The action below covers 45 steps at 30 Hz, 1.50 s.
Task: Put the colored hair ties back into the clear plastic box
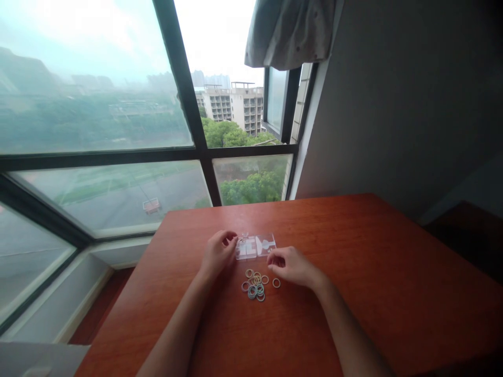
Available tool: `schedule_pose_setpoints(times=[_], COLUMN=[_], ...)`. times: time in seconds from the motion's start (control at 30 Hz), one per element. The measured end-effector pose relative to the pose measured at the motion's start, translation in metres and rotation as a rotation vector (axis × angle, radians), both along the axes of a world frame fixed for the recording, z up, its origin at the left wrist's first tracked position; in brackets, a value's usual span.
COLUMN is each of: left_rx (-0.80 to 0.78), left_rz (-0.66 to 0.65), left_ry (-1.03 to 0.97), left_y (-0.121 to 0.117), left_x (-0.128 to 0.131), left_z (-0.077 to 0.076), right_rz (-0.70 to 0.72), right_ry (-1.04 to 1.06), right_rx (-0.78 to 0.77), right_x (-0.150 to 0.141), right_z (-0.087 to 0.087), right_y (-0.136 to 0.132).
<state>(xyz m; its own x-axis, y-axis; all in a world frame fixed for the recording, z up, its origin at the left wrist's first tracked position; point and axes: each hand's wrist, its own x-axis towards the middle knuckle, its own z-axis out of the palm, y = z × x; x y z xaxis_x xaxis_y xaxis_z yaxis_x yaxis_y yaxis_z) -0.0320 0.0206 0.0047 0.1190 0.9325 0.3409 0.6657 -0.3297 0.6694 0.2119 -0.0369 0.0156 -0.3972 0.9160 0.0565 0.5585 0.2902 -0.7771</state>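
A small clear plastic box (pixel 256 246) lies on the red-brown wooden table (pixel 353 272). Just in front of it sits a loose pile of several small rubber rings (pixel 256 285) in pale colours. My left hand (pixel 217 253) rests at the box's left end, fingers curled against its edge. My right hand (pixel 291 266) lies at the box's front right corner, fingers curled together beside the rings; whether it pinches a ring is too small to tell.
The table's far edge meets a large window with dark frames (pixel 196 152) and a sill (pixel 118 246) on the left. A grey wall (pixel 393 104) rises on the right, a curtain (pixel 291 31) hangs above. The floor drops away at the left.
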Motion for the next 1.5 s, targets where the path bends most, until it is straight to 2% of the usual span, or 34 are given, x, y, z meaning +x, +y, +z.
schedule_pose_setpoints(times=[0.13, 0.23, 0.63, 1.1, 1.23, 1.37, 1.5], left_rx=[0.005, 0.01, 0.02, 0.024, 0.036, 0.046, 0.02], left_rz=[0.005, -0.01, -0.041, -0.051, -0.073, -0.109, -0.2], left_ry=[0.003, 0.012, 0.009, 0.022, 0.03, 0.052, 0.005], left_y=[-0.001, -0.001, -0.001, -0.003, -0.005, -0.01, -0.02], left_x=[0.0, 0.0, 0.001, 0.002, 0.003, 0.008, 0.02], left_z=[0.001, 0.0, -0.001, 0.002, 0.006, 0.014, 0.023], right_rz=[0.077, 0.118, 0.064, 0.066, 0.005, -0.142, -0.245], right_ry=[-0.083, -0.13, -0.23, -0.254, -0.187, -0.127, -0.095], right_rx=[-0.143, -0.18, -0.019, 0.069, 0.144, 0.245, 0.333], right_x=[0.008, 0.01, -0.013, -0.017, -0.016, -0.016, -0.016], right_z=[-0.001, -0.001, -0.001, -0.003, -0.005, -0.007, -0.007], right_y=[-0.002, -0.004, -0.007, -0.006, -0.003, 0.002, 0.004])
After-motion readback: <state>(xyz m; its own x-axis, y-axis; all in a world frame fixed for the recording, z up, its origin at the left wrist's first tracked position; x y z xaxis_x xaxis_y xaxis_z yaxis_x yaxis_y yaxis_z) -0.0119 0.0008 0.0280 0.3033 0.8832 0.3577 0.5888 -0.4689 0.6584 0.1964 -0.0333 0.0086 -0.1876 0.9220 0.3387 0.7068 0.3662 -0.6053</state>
